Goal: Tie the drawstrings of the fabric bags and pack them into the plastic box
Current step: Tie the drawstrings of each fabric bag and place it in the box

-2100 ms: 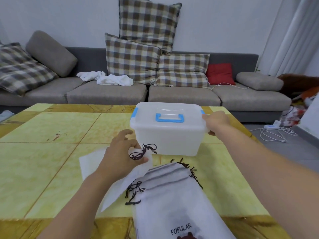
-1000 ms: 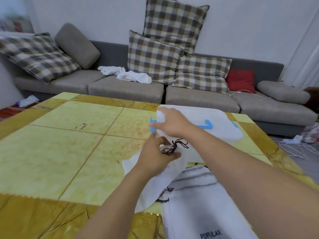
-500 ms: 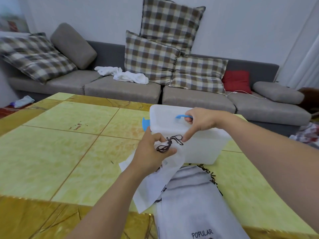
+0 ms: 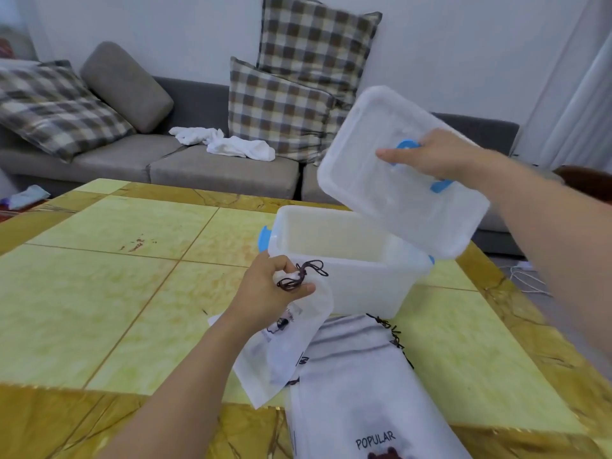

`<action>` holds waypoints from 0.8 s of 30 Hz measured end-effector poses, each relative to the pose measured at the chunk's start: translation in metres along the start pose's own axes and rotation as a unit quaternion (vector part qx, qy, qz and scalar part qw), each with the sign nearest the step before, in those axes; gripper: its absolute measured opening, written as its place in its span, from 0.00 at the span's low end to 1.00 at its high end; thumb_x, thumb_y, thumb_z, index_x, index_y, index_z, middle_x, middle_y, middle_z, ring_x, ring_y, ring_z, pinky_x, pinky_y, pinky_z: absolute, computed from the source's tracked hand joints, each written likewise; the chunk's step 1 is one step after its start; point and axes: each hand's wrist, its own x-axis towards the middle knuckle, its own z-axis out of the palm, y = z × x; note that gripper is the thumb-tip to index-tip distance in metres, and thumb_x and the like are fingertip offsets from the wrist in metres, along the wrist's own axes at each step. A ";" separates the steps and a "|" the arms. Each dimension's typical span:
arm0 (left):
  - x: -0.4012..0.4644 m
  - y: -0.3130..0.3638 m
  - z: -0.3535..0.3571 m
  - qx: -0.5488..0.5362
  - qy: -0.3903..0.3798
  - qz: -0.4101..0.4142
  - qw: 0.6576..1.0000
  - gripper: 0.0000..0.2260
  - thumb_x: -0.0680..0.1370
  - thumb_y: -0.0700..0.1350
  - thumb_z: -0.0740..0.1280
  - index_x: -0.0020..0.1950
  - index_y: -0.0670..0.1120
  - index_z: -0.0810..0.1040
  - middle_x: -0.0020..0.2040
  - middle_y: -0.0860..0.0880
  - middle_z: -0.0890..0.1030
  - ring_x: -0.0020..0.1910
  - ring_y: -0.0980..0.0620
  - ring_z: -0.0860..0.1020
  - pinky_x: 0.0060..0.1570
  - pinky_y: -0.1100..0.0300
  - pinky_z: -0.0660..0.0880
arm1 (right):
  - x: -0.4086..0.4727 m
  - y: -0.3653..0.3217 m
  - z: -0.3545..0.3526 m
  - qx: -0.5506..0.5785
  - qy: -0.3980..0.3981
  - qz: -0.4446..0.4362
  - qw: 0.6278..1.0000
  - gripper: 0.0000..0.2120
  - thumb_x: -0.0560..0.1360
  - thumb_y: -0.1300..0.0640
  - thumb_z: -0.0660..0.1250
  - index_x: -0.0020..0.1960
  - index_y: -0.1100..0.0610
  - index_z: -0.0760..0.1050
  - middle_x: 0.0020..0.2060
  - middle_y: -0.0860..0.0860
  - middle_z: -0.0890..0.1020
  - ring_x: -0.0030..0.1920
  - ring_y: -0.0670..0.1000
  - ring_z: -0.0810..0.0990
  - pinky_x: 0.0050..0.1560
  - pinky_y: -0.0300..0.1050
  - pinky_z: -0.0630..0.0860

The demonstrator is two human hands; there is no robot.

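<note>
A translucent white plastic box (image 4: 357, 286) with blue side clips stands open on the yellow table. My right hand (image 4: 430, 157) grips the blue handle of its lid (image 4: 390, 190), holding the lid tilted in the air above the box's right side. My left hand (image 4: 271, 286) pinches the gathered neck of a small white fabric bag (image 4: 294, 339), whose dark drawstring (image 4: 304, 274) is bunched at my fingertips just in front of the box. A larger white bag (image 4: 361, 385) printed "POPULAR" lies flat on the table below, its dark drawstring (image 4: 394, 336) loose at its top.
The yellow tiled table (image 4: 109, 293) stretches to the left and front. Behind it is a grey sofa (image 4: 198, 160) with checked cushions (image 4: 281, 107) and white cloths (image 4: 228, 142). White cables (image 4: 526, 276) lie on the floor to the right.
My right hand took the lid's blue handle and lifted the lid off, tilting it up to the right; the box is now open. My left hand kept holding the small bag.
</note>
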 end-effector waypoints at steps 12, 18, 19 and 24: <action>-0.011 0.020 0.008 0.129 -0.043 0.107 0.985 0.13 0.71 0.47 0.79 0.39 0.51 0.74 0.78 0.58 0.60 0.59 0.58 0.72 0.47 0.65 0.69 | -0.076 0.202 0.042 0.101 -0.033 0.292 0.950 0.21 0.80 0.42 0.64 0.41 0.59 0.67 0.29 0.54 0.63 0.25 0.51 0.60 0.29 0.42 0.57; -0.012 0.012 0.017 0.144 -0.033 0.106 0.983 0.15 0.69 0.49 0.80 0.37 0.54 0.72 0.72 0.56 0.65 0.50 0.49 0.78 0.38 0.54 0.75 | -0.107 0.206 0.106 0.075 -0.119 0.296 0.945 0.23 0.79 0.43 0.66 0.37 0.57 0.63 0.32 0.52 0.65 0.30 0.52 0.66 0.32 0.43 0.65; -0.012 0.012 0.018 0.150 -0.032 0.109 0.982 0.15 0.69 0.49 0.80 0.38 0.54 0.73 0.71 0.56 0.65 0.50 0.49 0.78 0.40 0.53 0.76 | -0.110 0.200 0.106 0.030 -0.119 0.278 0.953 0.24 0.78 0.42 0.66 0.35 0.57 0.63 0.32 0.52 0.66 0.30 0.52 0.67 0.32 0.43 0.66; -0.015 0.011 0.020 0.149 -0.017 0.127 0.981 0.13 0.69 0.49 0.80 0.39 0.54 0.75 0.68 0.56 0.65 0.52 0.54 0.76 0.48 0.60 0.71 | -0.124 0.110 0.088 0.041 0.038 0.090 0.994 0.30 0.69 0.32 0.71 0.42 0.62 0.77 0.37 0.53 0.78 0.40 0.54 0.82 0.41 0.48 0.74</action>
